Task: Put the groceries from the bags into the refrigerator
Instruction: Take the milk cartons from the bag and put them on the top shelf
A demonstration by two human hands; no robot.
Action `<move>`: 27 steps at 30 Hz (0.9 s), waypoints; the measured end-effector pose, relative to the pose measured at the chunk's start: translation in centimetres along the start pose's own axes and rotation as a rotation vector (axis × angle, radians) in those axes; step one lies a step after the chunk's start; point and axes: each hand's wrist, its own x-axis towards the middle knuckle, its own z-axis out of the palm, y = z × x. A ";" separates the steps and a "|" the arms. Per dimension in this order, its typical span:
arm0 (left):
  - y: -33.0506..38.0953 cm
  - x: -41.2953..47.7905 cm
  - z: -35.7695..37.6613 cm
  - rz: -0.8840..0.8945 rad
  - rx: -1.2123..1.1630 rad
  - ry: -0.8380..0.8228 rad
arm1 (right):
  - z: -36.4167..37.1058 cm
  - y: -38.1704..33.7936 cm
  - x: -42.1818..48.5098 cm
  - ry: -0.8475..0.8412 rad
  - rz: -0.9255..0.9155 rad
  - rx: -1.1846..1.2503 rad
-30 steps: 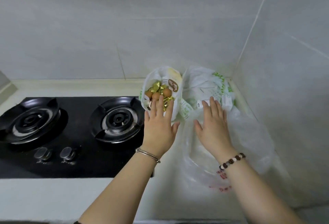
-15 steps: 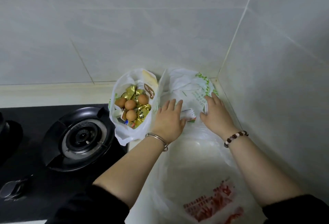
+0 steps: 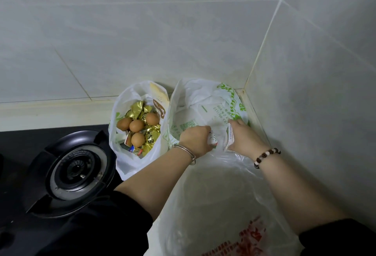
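Seemingly, a light, stiff carton [image 3: 230, 138] is pinched by the right hand [image 3: 245, 140] and a small white pack [image 3: 212, 140] gripped by the left hand [image 3: 195, 140] inside the centre-frame bag [image 3: 203, 101]; flat sides are best held.

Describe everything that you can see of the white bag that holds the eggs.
The white bag is thin, crinkled plastic with faint green print. It stands open-mouthed between the stove, whose black edge its left side overlaps, and the green-printed bag, which its right side meets. Inside lie four brown eggs on gold foil packets, with a cream package upright at the back.
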 end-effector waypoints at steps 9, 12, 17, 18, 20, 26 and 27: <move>-0.3 -0.1 -2.3 -0.013 -0.086 0.188 | -0.7 -0.9 -0.7 0.201 -0.035 0.082; 0.1 -0.8 -4.6 0.006 -0.121 0.300 | -2.2 -2.3 -1.6 0.310 -0.064 0.101; -0.2 -3.3 -8.3 0.007 -0.084 0.453 | -4.9 -5.6 -3.9 0.436 -0.151 0.141; -0.4 -4.1 -9.0 -0.001 -0.078 0.476 | -5.2 -6.5 -4.4 0.457 -0.179 0.160; -1.0 -5.9 -10.2 -0.029 -0.065 0.511 | -5.8 -8.3 -5.4 0.487 -0.227 0.182; -4.0 -13.6 -12.8 -0.129 -0.024 0.637 | -6.0 -15.1 -8.6 0.491 -0.401 0.200; -4.8 -15.4 -13.2 -0.163 -0.019 0.651 | -5.7 -16.6 -9.1 0.480 -0.439 0.201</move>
